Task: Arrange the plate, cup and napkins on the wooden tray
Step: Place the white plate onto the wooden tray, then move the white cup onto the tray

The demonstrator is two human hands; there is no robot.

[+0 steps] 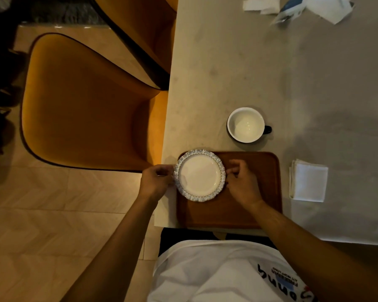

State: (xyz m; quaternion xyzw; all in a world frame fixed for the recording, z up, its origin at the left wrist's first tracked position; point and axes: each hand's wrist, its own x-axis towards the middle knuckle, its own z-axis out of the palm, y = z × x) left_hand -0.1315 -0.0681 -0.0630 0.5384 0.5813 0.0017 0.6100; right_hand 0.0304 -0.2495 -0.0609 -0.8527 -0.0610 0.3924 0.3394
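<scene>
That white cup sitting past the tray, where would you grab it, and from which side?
Probably by its dark handle, coming in from the right with the right hand. The cup stands upright and empty on the table just beyond the wooden tray, handle pointing right, nothing beside it there. Its wide round bowl would be a harder grip from above.

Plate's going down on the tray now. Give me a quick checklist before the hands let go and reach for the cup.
1. Plate gripped on both sides: ok, left hand and right hand at opposite rims.
2. Plate fully inside the wooden tray: not ok, its left edge overhangs the tray's left rim.
3. Plate resting flat: cannot tell.
4. Room on the tray for the rest: ok, right half bare.
5. Cup reachable: ok, upright beyond the tray, handle pointing right.
6. Napkins ready: ok, stacked right of the tray.
</scene>
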